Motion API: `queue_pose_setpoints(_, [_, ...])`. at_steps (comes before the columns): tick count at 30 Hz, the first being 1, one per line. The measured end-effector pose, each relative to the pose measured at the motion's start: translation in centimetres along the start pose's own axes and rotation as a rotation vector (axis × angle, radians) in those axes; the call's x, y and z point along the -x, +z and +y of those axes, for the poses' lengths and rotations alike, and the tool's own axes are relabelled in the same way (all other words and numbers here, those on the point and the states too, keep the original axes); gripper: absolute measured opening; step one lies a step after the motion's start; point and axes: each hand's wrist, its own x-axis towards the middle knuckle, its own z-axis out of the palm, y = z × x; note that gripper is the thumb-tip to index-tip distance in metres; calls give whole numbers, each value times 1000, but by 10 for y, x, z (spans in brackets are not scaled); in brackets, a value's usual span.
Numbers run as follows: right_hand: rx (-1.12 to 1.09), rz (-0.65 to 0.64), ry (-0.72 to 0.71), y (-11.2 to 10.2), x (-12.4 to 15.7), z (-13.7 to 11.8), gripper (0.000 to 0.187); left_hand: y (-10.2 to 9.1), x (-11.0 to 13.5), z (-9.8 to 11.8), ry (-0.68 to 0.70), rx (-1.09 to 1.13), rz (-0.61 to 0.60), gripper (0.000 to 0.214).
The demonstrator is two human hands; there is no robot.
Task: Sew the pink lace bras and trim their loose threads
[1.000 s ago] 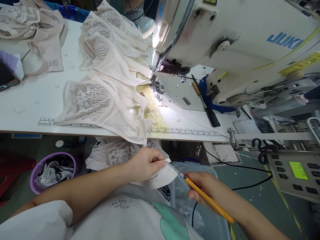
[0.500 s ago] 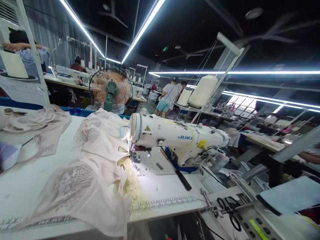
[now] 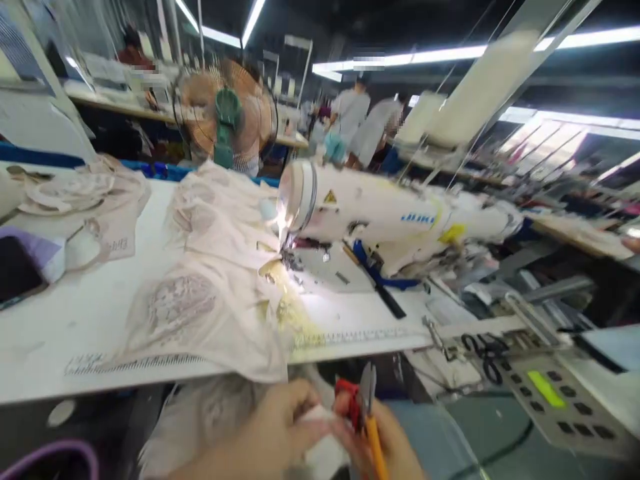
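Observation:
Below the table's front edge, my left hand (image 3: 287,423) pinches a small white piece (image 3: 325,447), blurred, so I cannot tell if it is cloth or paper. My right hand (image 3: 390,437) is close against it, closed around small snips (image 3: 369,387) with metal blades pointing up. Red and orange handle parts show among its fingers, and its fingertips seem to touch the white piece too. On the table lies a pale beige lace garment (image 3: 240,273), one end by the needle of a white sewing machine (image 3: 360,207). Yellowish lace trim (image 3: 287,297) lies beside the needle.
At the left are more beige pieces (image 3: 117,200) and a dark phone (image 3: 20,270). A black-handled tool (image 3: 387,297) lies under the machine arm. Black scissors (image 3: 487,350) and a control panel (image 3: 560,400) sit at right. Behind stand a fan (image 3: 227,117) and people.
The view has tilted down and shifted left. Both my hands have come into sight below the table edge, with the snips and white piece. The garment still lies by the needle.

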Motion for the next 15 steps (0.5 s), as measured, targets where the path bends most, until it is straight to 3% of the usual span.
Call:
queue_pose_setpoints(3, [-102,148,152,8,13,-41,26,13,39,11,-167,75,4,21])
queue_pose_setpoints(6, [-188,148,153,5,11,-66,21,10,55,28,-242,101,35,22])
queue_pose_setpoints(10, [-275,143,157,9,10,-69,11,-1,57,36,-262,139,12,27])
queue_pose_setpoints(15, [-262,151,174,20,5,-69,16,-12,58,25,-299,166,7,30])
